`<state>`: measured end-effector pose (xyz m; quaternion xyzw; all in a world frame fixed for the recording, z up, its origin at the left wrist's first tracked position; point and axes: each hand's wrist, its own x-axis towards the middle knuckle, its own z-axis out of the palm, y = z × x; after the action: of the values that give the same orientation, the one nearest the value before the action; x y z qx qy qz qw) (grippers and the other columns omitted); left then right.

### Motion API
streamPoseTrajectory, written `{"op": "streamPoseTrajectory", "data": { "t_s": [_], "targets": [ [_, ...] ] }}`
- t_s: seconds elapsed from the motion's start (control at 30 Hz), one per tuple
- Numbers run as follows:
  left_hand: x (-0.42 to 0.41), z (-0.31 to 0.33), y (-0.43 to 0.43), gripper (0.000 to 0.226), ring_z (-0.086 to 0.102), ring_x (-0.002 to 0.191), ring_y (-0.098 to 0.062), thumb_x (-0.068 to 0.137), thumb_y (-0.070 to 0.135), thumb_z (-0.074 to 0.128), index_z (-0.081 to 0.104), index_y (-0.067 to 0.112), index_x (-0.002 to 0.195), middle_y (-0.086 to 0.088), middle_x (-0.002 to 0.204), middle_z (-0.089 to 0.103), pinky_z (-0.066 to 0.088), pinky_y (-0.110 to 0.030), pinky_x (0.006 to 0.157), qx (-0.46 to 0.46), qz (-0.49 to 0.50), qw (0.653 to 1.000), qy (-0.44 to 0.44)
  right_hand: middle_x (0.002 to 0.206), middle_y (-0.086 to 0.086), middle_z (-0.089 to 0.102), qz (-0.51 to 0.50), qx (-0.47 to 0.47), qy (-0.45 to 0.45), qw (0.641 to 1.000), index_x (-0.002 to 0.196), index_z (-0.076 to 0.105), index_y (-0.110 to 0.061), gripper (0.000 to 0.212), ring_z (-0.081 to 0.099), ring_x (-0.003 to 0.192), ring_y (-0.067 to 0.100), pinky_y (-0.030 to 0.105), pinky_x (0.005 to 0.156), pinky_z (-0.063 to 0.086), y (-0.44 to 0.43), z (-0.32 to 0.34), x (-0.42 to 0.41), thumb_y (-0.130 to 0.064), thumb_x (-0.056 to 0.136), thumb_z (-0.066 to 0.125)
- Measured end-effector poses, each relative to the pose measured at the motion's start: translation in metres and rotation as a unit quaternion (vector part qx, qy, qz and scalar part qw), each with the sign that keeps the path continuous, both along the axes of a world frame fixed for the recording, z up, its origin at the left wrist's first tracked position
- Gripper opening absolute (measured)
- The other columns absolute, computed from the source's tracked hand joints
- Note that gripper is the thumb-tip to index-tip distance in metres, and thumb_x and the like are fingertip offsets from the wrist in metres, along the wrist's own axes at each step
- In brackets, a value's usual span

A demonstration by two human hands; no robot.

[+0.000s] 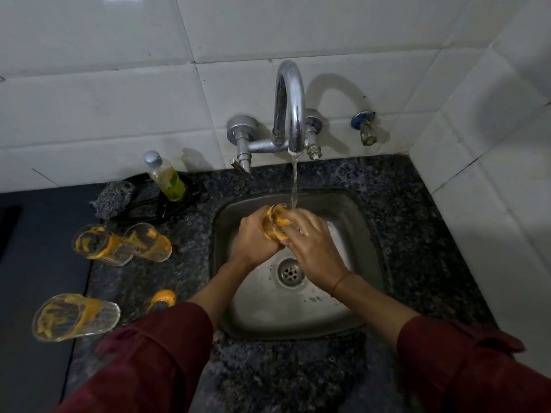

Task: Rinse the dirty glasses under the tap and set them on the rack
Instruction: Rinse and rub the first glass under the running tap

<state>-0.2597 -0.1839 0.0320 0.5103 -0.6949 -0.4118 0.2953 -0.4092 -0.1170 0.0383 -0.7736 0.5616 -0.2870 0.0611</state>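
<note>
Mostly hidden, the glass (275, 222) is clasped by left hand (255, 238) and right hand (313, 244) under the tap (290, 108)

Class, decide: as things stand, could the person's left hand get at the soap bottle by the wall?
Probably, but not at once. The left hand grips the dirty glass under the running tap, so it must let go first. The counter between the sink and soap bottle looks open.

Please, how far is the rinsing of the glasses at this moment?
Done: nothing visible; no rinsed glass or rack is in view. In hand: left hand and right hand hold one orange-smeared glass under the running tap. Left: three smeared glasses on the counter, perhaps a fourth behind the left sleeve.
</note>
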Motion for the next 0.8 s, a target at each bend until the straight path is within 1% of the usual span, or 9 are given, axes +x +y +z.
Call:
{"op": "streamPoseTrajectory", "data": {
  "t_s": [0.07,0.17,0.23,0.3,0.37,0.43,0.57,0.7,0.8],
  "targets": [
    [0.0,-0.001,-0.004,0.03,0.072,0.084,-0.018,0.064,0.037,0.074,0.066,0.02,0.087,0.007,0.085,0.073,0.059,-0.043,0.072,-0.008,-0.03,0.999,-0.042,0.109,0.018,0.067,0.022,0.084,-0.091,0.992,0.104,0.066,0.001,0.014,0.058,0.101,0.02,0.037,0.081,0.048,-0.002,0.007,0.003,-0.008,0.095,0.059],
    [0.0,-0.003,-0.002,0.025,0.066,0.073,-0.023,0.069,0.031,0.073,0.051,0.024,0.08,0.005,0.078,0.068,0.055,-0.044,0.063,-0.041,-0.057,0.991,-0.113,0.106,0.009,0.069,-0.044,0.284,-0.265,0.92,0.107,0.068,-0.01,0.013,0.063,0.098,0.021,0.04,0.084,0.052,-0.009,0.02,0.014,-0.018,0.099,0.06],
    [0.005,-0.001,-0.004,0.025,0.066,0.072,-0.02,0.066,0.03,0.073,0.053,0.021,0.078,0.004,0.077,0.068,0.054,-0.041,0.062,-0.045,-0.07,0.99,-0.112,0.102,0.008,0.066,0.011,0.318,-0.223,0.922,0.1,0.066,-0.011,0.009,0.06,0.094,0.02,0.039,0.083,0.048,-0.016,0.023,0.009,-0.017,0.099,0.06],
    [0.011,0.005,-0.015,0.032,0.068,0.074,-0.015,0.055,0.026,0.079,0.065,0.015,0.082,0.005,0.077,0.071,0.055,-0.036,0.065,-0.015,-0.123,0.984,-0.125,0.097,0.001,0.062,0.106,0.313,-0.051,0.942,0.088,0.059,-0.018,0.01,0.056,0.089,0.018,0.035,0.078,0.043,-0.021,0.026,-0.005,-0.016,0.097,0.061],
    [0.013,0.009,-0.022,0.041,0.067,0.074,-0.011,0.047,0.015,0.084,0.072,0.013,0.086,0.005,0.079,0.071,0.055,-0.03,0.067,0.027,-0.161,0.978,-0.13,0.098,-0.002,0.065,0.136,0.289,0.031,0.947,0.084,0.059,-0.016,0.012,0.059,0.089,0.019,0.037,0.079,0.047,-0.024,0.026,-0.016,-0.014,0.095,0.063],
    [0.01,0.011,-0.016,0.039,0.067,0.077,-0.011,0.051,0.019,0.083,0.068,0.018,0.088,0.007,0.081,0.07,0.054,-0.031,0.068,0.019,-0.128,0.987,-0.095,0.096,0.001,0.067,0.088,0.279,0.004,0.956,0.083,0.061,-0.013,0.014,0.06,0.088,0.019,0.035,0.075,0.046,-0.025,0.027,-0.011,-0.018,0.096,0.064],
    [0.005,0.002,-0.001,0.032,0.065,0.07,-0.019,0.061,0.038,0.073,0.051,0.031,0.083,0.008,0.077,0.068,0.052,-0.039,0.058,-0.02,-0.05,0.993,-0.105,0.084,-0.003,0.061,0.043,0.324,-0.221,0.919,0.077,0.058,-0.024,0.025,0.057,0.081,0.012,0.031,0.077,0.046,-0.029,0.032,-0.001,-0.008,0.095,0.066],
    [0.014,0.0,-0.015,0.034,0.061,0.064,-0.01,0.041,0.014,0.078,0.067,0.022,0.073,0.007,0.072,0.067,0.053,-0.033,0.06,0.122,-0.131,0.984,-0.026,0.11,-0.001,0.071,0.135,0.367,-0.041,0.919,0.102,0.075,-0.021,0.012,0.063,0.103,0.017,0.035,0.091,0.05,-0.032,0.033,-0.02,-0.015,0.094,0.068],
    [0.006,0.006,-0.008,0.034,0.062,0.067,-0.009,0.051,0.031,0.077,0.065,0.023,0.082,0.009,0.076,0.069,0.051,-0.032,0.06,0.056,-0.07,0.995,-0.048,0.104,0.006,0.074,0.041,0.34,-0.185,0.921,0.105,0.077,-0.009,0.016,0.067,0.096,0.018,0.035,0.086,0.052,-0.035,0.03,-0.01,-0.008,0.09,0.072]
  ]
}}
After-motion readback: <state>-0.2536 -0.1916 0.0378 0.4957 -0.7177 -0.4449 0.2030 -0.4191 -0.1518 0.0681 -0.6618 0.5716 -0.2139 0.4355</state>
